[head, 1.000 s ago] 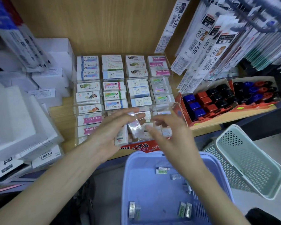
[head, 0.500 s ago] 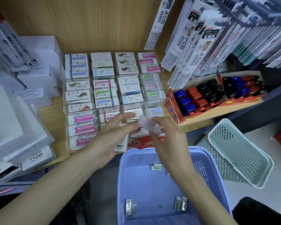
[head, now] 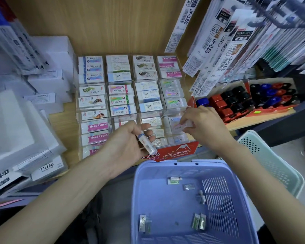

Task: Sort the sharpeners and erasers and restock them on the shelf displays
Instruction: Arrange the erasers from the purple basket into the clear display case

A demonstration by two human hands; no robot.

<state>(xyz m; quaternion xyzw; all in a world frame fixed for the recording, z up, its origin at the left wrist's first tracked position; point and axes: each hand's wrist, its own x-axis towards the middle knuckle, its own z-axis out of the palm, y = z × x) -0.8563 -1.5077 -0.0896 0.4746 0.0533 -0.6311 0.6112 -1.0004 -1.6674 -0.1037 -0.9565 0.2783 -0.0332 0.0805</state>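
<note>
A clear tiered eraser display [head: 176,152] with a red front stands on the wooden shelf, filled with rows of wrapped erasers [head: 120,101]. My left hand [head: 125,147] grips a wrapped eraser with a blue band [head: 146,142] just in front of the display's lower rows. My right hand [head: 201,125] pinches a clear-wrapped eraser [head: 181,125] over the display's lower right compartment. Below, a purple basket [head: 148,173] holds several loose wrapped erasers [head: 198,223].
Red cartons of blue, red and black sharpeners [head: 236,101] sit to the right of the display. A pale green basket [head: 275,162] lies tipped at right. White boxes [head: 48,81] are stacked at left. Hanging refill packs [head: 217,41] crowd the upper right.
My right hand has moved right with the clear-wrapped eraser to the display's lower right compartment. My left hand keeps its eraser and has drawn slightly back. The camera has shifted closer.
</note>
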